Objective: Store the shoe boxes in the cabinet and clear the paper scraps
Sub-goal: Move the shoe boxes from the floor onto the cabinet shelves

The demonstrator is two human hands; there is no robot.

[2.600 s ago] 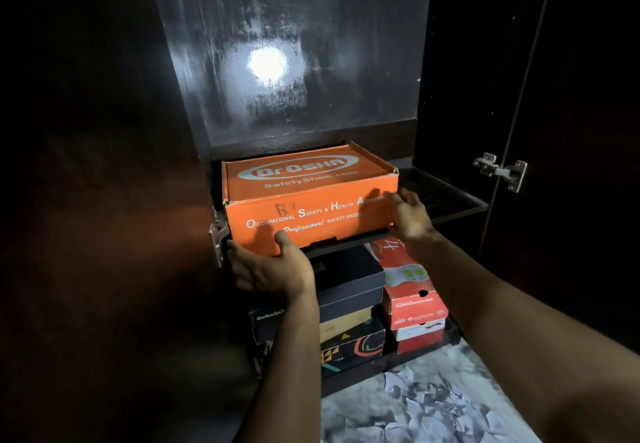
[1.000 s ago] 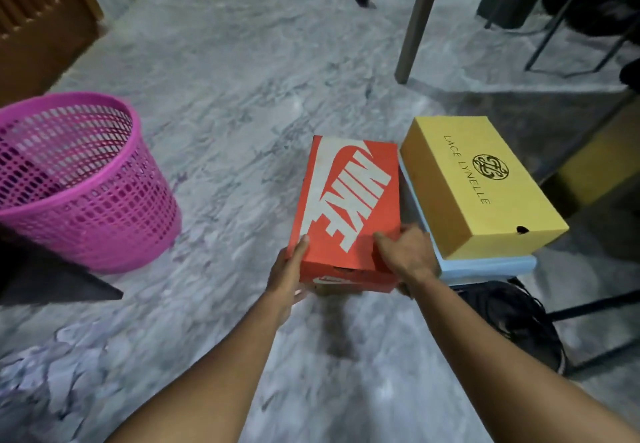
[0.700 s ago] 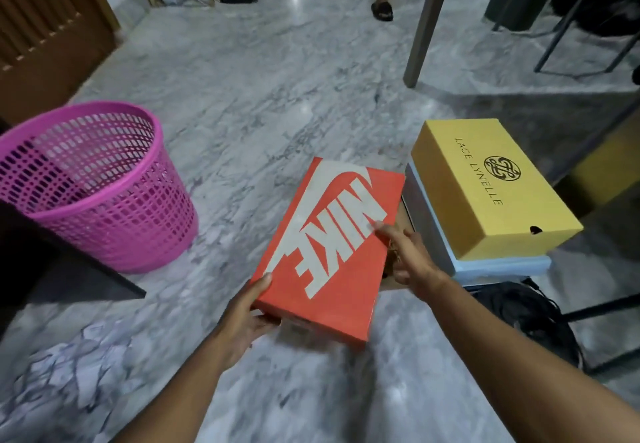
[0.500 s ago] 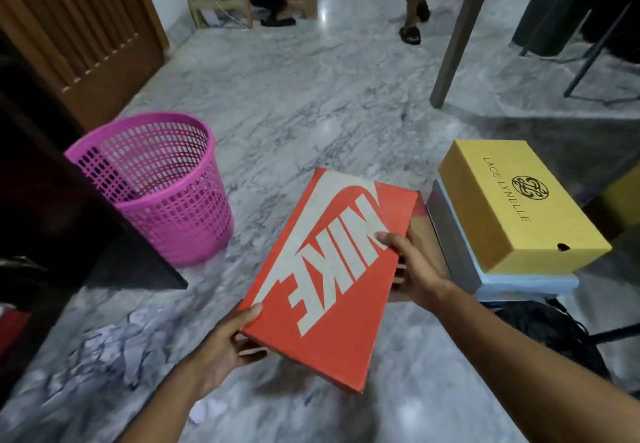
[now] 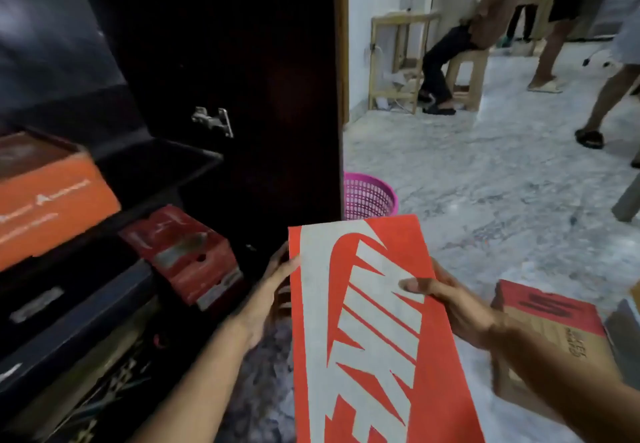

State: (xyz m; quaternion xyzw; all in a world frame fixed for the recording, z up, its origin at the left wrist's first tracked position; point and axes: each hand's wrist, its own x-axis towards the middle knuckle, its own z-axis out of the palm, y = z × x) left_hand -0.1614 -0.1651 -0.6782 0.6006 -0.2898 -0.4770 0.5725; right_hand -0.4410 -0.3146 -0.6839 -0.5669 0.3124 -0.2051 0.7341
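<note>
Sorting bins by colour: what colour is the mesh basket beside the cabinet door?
Pink basket, head view.

A home: dark cabinet [image 5: 242, 96], marble floor [image 5: 485, 182], wooden stool [image 5: 394, 61], laundry-style basket [image 5: 369, 196].

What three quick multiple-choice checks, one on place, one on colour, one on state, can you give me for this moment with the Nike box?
1. Where is the pink basket?
A. On the cabinet shelf
B. On the floor beyond the cabinet door's edge
C. In the left hand

2. What colour is the safety-shoe box on the shelf?
A. Orange
B. Green
C. White

3. How is the Nike box held?
A. Lying on the floor
B. By one hand only
C. By both hands, one on each long side

Key: 1 B, it stands on the marble floor past the dark door. 2 A, its front is orange. 3 C, left hand and right hand grip opposite edges.
</note>
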